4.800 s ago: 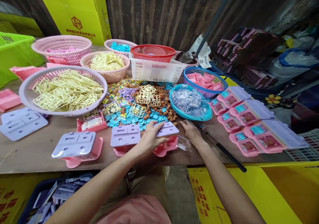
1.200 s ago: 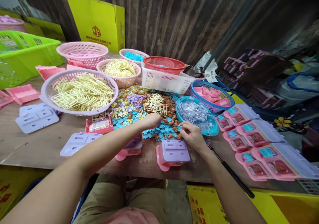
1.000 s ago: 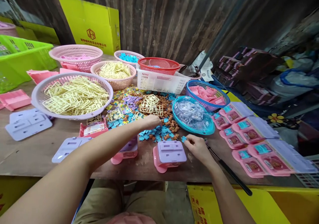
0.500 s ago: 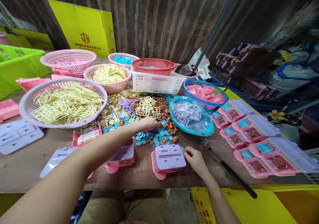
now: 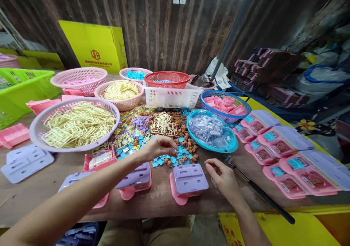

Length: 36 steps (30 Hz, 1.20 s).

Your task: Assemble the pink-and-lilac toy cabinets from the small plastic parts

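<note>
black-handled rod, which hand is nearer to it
Right: the right hand is just left of the rod; the left hand is farther left, over the blue pieces.

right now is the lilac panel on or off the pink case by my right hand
On: the lilac panel lies over the pink case, pink showing below; whether it's fastened, I can't tell.
</note>
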Tool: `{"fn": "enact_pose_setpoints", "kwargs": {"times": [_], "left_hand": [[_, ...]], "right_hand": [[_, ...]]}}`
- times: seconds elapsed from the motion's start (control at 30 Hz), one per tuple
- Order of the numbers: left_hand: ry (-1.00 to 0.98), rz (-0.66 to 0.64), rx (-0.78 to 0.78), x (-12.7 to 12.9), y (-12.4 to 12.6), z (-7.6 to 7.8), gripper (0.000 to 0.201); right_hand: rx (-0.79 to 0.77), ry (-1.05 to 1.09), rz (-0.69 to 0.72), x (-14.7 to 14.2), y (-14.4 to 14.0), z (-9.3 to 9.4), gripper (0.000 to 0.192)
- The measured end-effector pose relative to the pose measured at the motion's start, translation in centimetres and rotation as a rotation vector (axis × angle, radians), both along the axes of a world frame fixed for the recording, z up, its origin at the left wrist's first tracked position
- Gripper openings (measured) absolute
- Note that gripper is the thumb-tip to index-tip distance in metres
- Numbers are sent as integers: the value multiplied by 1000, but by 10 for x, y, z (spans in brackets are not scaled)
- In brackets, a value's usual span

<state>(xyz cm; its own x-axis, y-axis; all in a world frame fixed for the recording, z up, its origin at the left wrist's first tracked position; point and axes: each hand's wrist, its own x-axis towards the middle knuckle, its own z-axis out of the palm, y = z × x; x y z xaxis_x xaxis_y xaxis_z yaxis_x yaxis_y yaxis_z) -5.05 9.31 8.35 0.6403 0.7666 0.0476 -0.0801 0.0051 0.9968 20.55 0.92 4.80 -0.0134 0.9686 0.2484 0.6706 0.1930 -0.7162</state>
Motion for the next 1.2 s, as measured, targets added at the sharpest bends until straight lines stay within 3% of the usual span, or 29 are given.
{"fn": "enact_pose_setpoints", "kwargs": {"times": [0.13, 0.3, 0.47, 0.63, 0.77, 0.83, 0.9, 1.07, 1.2], "left_hand": [[-86, 43, -77, 3, -19, 10, 29], [-128, 34, -186, 11, -37, 15, 34], [-130, 49, -248, 21, -67, 15, 34], [-27, 3, -228, 38, -105, 2, 40], [196, -13, 21, 43, -128, -6, 45], [288, -22, 110, 44, -135, -8, 41], [344, -24, 145, 45, -142, -9, 42], [440, 50, 152, 47, -155, -12, 50], [549, 68, 167, 48, -154, -9, 55]], "right_hand": [[86, 118, 46, -32, -15, 28, 22], [116, 249, 98, -70, -25, 40, 24], [92, 471, 87, -86, -38, 37, 16], [-26, 684, 90, -65, -69, 19, 20], [-304, 870, 161, -26, -112, -13, 26], [-458, 883, 90, -8, -138, -41, 28], [-563, 873, -117, 6, -164, -76, 28], [-621, 925, -588, 21, -221, -162, 22], [-550, 943, -850, 26, -250, -195, 32]]}}
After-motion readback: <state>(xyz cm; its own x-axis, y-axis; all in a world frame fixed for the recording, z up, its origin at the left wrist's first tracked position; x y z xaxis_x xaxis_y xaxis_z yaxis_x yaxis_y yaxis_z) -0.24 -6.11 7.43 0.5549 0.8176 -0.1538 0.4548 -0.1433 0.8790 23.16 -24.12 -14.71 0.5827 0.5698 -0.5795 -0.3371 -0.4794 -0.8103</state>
